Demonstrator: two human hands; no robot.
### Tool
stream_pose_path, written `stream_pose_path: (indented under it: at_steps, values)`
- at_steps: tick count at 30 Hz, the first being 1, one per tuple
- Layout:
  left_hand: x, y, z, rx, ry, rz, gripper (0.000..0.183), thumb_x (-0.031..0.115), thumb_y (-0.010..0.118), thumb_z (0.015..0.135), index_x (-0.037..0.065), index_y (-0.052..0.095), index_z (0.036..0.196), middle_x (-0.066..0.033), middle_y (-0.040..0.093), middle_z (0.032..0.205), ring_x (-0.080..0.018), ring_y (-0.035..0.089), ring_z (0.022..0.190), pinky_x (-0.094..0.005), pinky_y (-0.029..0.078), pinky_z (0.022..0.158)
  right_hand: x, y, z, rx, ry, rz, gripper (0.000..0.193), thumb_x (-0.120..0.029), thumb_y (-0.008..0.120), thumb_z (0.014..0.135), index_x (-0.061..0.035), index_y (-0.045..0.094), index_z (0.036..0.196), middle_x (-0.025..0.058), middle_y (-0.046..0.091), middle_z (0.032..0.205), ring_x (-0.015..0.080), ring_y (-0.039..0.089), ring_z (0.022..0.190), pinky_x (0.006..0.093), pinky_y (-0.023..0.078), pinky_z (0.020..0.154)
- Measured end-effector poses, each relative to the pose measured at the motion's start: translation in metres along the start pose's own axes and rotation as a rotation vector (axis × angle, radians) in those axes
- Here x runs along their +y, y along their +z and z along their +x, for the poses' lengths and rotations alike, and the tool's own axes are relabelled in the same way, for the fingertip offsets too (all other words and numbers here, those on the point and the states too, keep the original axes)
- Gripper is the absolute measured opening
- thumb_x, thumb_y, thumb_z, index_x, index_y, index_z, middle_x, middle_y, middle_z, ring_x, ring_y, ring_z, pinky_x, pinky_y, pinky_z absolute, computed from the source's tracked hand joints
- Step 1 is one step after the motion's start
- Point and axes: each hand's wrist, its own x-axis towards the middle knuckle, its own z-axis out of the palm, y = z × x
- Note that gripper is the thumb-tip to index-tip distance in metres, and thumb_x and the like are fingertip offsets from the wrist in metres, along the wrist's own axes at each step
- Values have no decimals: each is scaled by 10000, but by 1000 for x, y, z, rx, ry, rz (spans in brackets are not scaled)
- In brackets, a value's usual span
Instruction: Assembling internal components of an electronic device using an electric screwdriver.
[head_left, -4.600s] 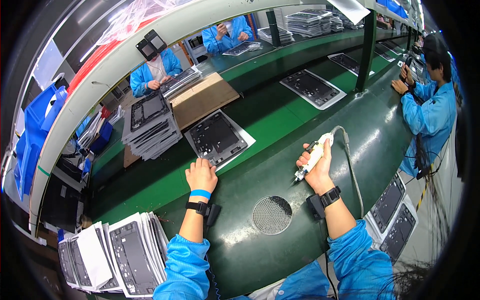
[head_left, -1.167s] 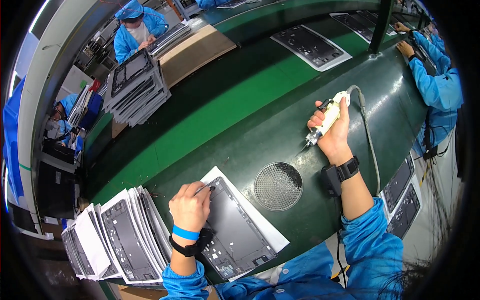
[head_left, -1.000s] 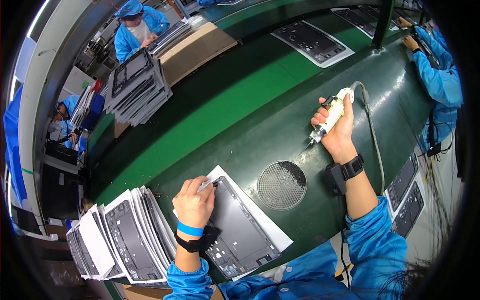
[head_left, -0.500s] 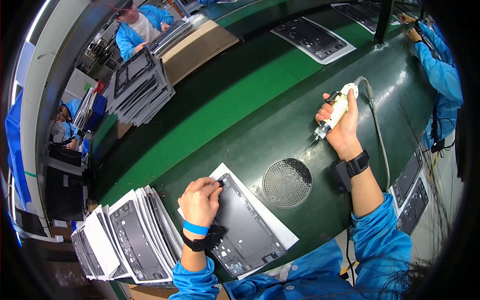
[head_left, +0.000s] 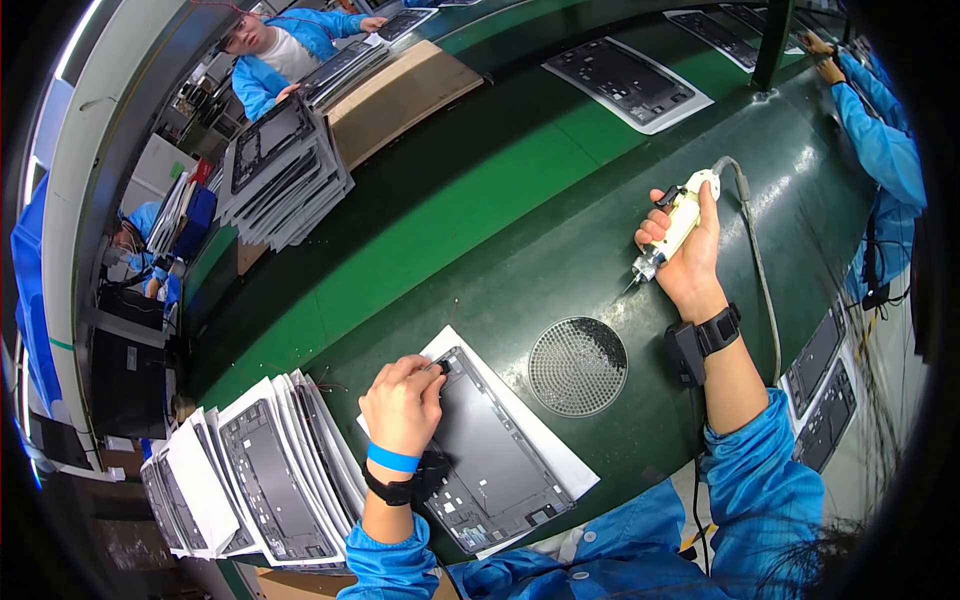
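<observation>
My right hand [head_left: 690,252] is wrapped around a cream electric screwdriver [head_left: 680,222], whose thin bit points down and left above the dark green bench; a grey cable leaves its top end. My left hand [head_left: 402,405] has its fingers pinched at the far corner of a dark grey tablet housing [head_left: 490,440]. A small black piece [head_left: 445,368] and a thin metallic bit show by the fingertips; what the fingers hold is mostly hidden. White paper [head_left: 565,468] lies beneath the housing. Between my hands sits a round perforated screw plate [head_left: 565,375] with small black screws gathered at its upper right.
A stack of housings interleaved with paper [head_left: 275,480] stands to my left. Across the green conveyor strip [head_left: 440,245] is another stack [head_left: 280,190] beside a brown board [head_left: 400,100]. More housings [head_left: 630,85] lie farther along. Co-workers in blue sit at far left, across and right.
The co-worker across the line has stretched an arm toward a housing at the far strip. My hands, the screwdriver and the tablet housing are almost unmoved.
</observation>
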Motion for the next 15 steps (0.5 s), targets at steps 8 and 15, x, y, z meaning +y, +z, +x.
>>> stream_pose_path:
  at_steps: [8, 15]
  values:
    - [8, 5, -2, 53, 38, 168, 61, 124, 734, 717, 99, 732, 773, -1, 691, 908, -222, 651, 793, -337, 520, 618, 0, -1, -1, -1, -5, 2, 627, -607, 402, 933, 3, 544, 950, 23, 411, 599, 153, 413, 558, 311, 393, 567]
    - [-10, 7, -1, 21, -45, -33, 88, 146, 760, 689, 110, 746, 768, -11, 695, 915, -217, 648, 804, -340, 513, 660, 1, 0, -1, 4, -10, -8, 622, -603, 404, 935, 3, 544, 948, 24, 412, 599, 153, 413, 555, 309, 393, 568]
